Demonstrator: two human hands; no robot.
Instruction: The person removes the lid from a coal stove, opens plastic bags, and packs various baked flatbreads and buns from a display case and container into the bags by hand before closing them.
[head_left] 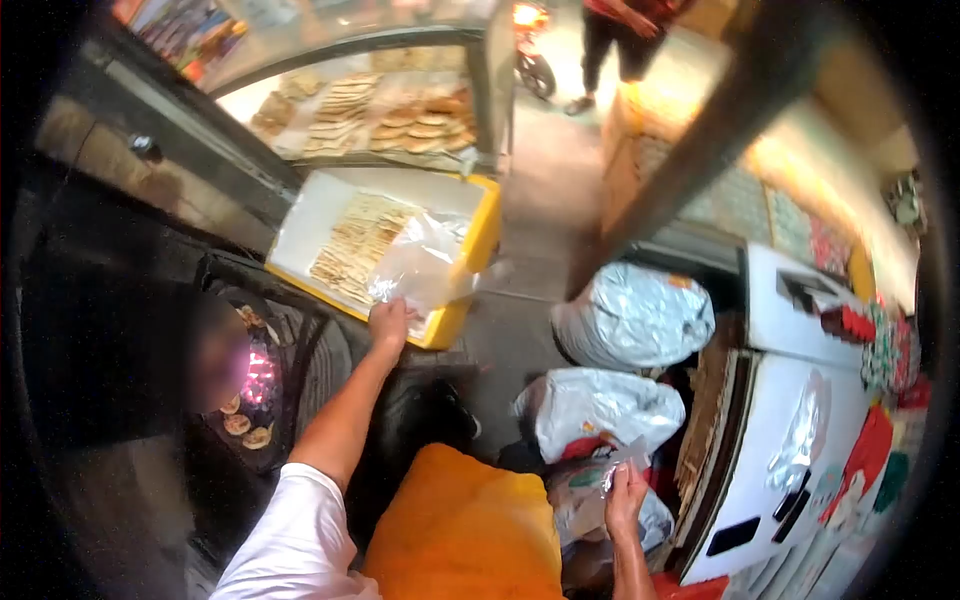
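My left hand (pixel 392 325) is closed on a clear plastic bag (pixel 415 260) at the near edge of a yellow box (pixel 482 225) with a white inside. The bag spreads over part of the closely packed flatbreads (pixel 350 240) in the box. Lower right, my right hand (pixel 627 497) pinches a small piece of clear plastic (pixel 620 462), whose exact kind I cannot make out. That hand is in front of the silvery plastic sacks (pixel 610 412).
Glowing coals (pixel 260 375) and round breads (pixel 257 438) lie in an oven opening on the left. A glass case (pixel 380 105) holds stacked breads. Another silvery sack (pixel 650 315) stands right of the floor gap. Phones (pixel 733 537) lie on a white surface. A person (pixel 610 45) stands beyond.
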